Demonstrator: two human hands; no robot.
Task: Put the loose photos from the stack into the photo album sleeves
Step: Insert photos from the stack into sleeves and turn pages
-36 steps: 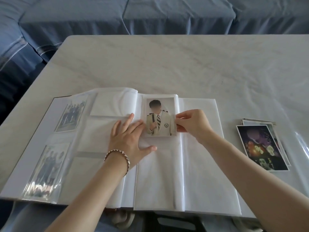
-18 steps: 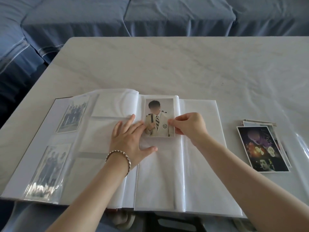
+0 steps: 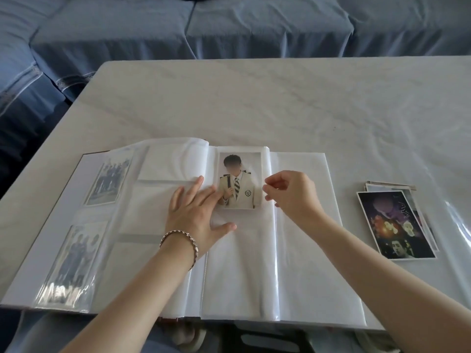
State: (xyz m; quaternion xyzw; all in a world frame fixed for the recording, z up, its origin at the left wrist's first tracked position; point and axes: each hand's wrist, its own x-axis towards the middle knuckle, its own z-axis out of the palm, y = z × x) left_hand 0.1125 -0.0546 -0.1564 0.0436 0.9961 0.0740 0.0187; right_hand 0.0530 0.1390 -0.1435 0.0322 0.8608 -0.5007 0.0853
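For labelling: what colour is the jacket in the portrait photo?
Cream, on the photo, head view.

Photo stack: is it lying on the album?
No, the photo stack lies on the table, to the right of the album, not on it.

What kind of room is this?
Probably a living room at home. A blue covered sofa sits behind a pale table, where a photo album lies open beside a stack of loose photos.
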